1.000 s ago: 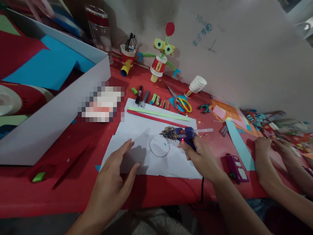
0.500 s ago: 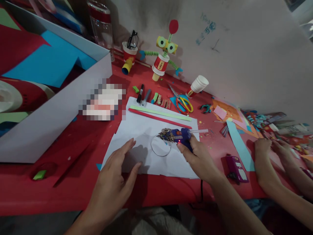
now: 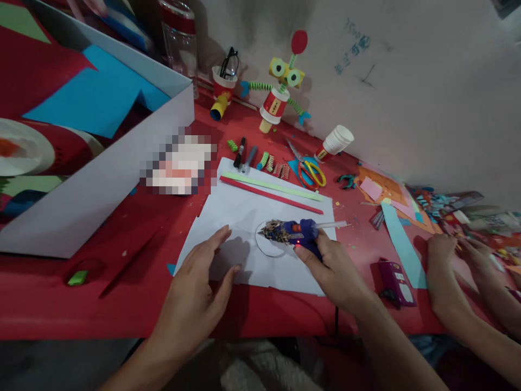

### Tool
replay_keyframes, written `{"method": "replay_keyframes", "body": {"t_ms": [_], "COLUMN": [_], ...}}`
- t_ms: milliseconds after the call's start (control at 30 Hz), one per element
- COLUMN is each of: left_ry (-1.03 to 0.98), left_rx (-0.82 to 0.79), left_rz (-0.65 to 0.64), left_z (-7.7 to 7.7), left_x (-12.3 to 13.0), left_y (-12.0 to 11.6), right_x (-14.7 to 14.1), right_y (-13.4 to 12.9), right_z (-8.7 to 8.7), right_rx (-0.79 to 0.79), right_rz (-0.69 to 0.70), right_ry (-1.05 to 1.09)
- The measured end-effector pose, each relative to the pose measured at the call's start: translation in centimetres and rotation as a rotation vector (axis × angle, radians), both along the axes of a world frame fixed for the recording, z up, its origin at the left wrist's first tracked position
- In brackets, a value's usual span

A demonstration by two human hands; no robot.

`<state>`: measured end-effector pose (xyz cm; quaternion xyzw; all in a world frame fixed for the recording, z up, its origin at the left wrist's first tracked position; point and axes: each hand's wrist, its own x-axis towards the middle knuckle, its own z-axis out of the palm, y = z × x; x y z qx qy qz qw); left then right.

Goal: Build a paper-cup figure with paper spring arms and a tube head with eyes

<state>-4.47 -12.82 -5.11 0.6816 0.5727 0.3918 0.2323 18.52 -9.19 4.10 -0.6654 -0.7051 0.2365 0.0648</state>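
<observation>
My right hand is closed round the handle of a blue glue gun, which has a small red light and a clear stick poking out of its back. The gun's nozzle, crusted with brownish residue, points left over a drawn or wire circle on white paper. My left hand hovers at the paper's left side, thumb and fingers apart, holding nothing. Across the paper's upper part lie a light green strip and a red strip.
A white box of coloured paper stands left. Behind are a paper-cup robot figure, scissors and stacked cups. A purple object lies right, near another person's hand.
The whole view has shifted slightly. The glue gun's nozzle has moved a little left over the circle. My left hand stays spread beside the paper.
</observation>
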Motion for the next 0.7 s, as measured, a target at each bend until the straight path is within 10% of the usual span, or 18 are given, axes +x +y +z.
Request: {"method": "replay_keyframes", "body": {"t_ms": [700], "left_ry": [-0.012], "left_rx": [-0.019], "left_rz": [0.005], "left_z": [-0.2], "left_x": [0.0], "left_y": [-0.1], "right_x": [2.1], "right_y": [-0.9], "right_z": [0.7], "right_rx": [-0.048], "right_rz": [-0.096], "right_ry": [0.149]}}
